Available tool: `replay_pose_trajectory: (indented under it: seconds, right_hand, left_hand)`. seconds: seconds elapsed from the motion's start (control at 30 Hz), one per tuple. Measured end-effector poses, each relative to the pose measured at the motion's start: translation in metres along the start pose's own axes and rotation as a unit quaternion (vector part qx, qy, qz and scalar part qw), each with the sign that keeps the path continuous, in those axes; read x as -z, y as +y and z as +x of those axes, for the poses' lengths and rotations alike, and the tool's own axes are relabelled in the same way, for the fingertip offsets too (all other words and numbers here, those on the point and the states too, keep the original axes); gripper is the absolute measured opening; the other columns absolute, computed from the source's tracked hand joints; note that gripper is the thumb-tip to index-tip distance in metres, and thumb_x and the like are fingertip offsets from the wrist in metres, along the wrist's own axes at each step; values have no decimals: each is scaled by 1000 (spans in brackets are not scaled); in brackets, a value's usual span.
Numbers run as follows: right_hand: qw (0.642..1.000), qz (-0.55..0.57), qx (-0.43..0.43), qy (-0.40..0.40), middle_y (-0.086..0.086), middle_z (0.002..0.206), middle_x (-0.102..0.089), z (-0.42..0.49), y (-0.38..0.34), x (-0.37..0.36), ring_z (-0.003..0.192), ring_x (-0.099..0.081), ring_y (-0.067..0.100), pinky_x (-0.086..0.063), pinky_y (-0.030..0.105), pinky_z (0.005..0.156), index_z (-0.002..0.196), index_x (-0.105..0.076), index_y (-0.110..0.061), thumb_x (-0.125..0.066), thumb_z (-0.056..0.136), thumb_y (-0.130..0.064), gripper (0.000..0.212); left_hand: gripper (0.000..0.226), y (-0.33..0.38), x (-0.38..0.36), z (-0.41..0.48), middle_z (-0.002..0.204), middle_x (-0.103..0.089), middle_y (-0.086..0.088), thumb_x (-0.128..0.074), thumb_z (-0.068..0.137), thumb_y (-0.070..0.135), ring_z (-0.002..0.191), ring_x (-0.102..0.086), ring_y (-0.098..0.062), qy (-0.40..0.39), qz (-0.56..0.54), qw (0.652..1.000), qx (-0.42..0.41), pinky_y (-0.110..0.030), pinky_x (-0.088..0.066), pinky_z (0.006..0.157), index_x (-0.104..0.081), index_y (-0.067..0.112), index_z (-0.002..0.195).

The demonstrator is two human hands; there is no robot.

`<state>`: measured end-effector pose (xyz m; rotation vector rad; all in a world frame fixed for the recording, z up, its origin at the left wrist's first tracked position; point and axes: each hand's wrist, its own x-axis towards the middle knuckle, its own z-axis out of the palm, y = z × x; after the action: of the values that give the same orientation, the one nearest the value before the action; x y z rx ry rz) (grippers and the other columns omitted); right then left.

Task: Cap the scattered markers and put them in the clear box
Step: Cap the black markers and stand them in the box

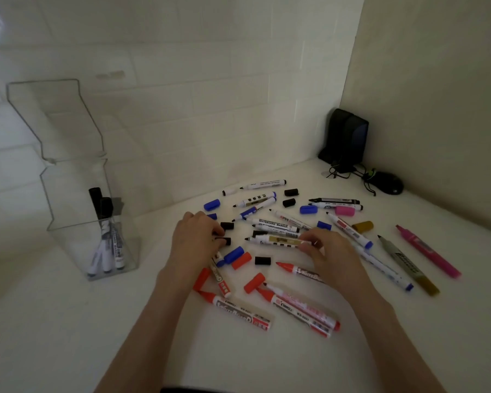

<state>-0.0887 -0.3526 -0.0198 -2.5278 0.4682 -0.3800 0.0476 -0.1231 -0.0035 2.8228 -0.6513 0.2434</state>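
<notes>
Several uncapped markers and loose caps in black, blue, red, pink and gold lie scattered on the white table [68,321]. My left hand [194,239] pinches a black cap [224,241] at its fingertips. My right hand [328,255] grips the rear end of a black-tipped white marker [275,240] lying flat, tip pointing left toward the cap. The clear box [77,236] stands at the left with its lid raised and three capped black markers [108,245] upright inside.
A black speaker [346,137] and a black mouse [389,182] with cables sit in the far right corner. Tiled walls border the table at the back and right. Red markers [241,312] and red caps [254,282] lie near my forearms.
</notes>
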Motion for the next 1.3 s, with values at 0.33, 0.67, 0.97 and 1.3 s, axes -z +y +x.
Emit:
replay_pose_trajectory:
  seconds: [0.33, 0.67, 0.97, 1.3]
  right_hand:
    - [990, 106, 63, 71, -15, 106, -64, -7, 1, -3, 94, -52, -16, -38, 6, 71, 115, -63, -27, -56, 99, -27, 18]
    - [984, 103, 106, 95, -13, 110, -63, -9, -5, -10, 97, -53, -14, -39, -1, 78, 118, -62, -26, -58, 99, -22, 20]
    - [981, 71, 153, 95, -6, 115, -60, -14, -11, -14, 96, -58, 5, -47, 21, 85, 120, -61, -23, -52, 101, -22, 21]
    - [987, 96, 114, 67, -12, 103, -64, -15, -7, -10, 84, -62, -1, -50, 16, 71, 122, -54, -28, -46, 102, -33, 22]
  left_hand:
    - [15, 5, 3, -15, 101, -71, 17, -66, 95, 23, 91, -67, 1, 11, -374, 927, -29, -19, -53, 83, -67, 27, 109]
    - [21, -4, 2, -33, 105, -70, 9, -68, 93, 15, 87, -71, -2, -15, -443, 895, -49, -14, -56, 80, -65, 29, 109]
    - [26, -1, 1, -35, 93, -68, 20, -73, 89, 20, 86, -67, 6, -23, -398, 916, -41, -12, -54, 80, -69, 38, 107]
    - [27, 7, 8, -41, 94, -73, 15, -74, 87, 15, 83, -73, 2, 2, -451, 892, -39, -9, -54, 77, -70, 35, 104]
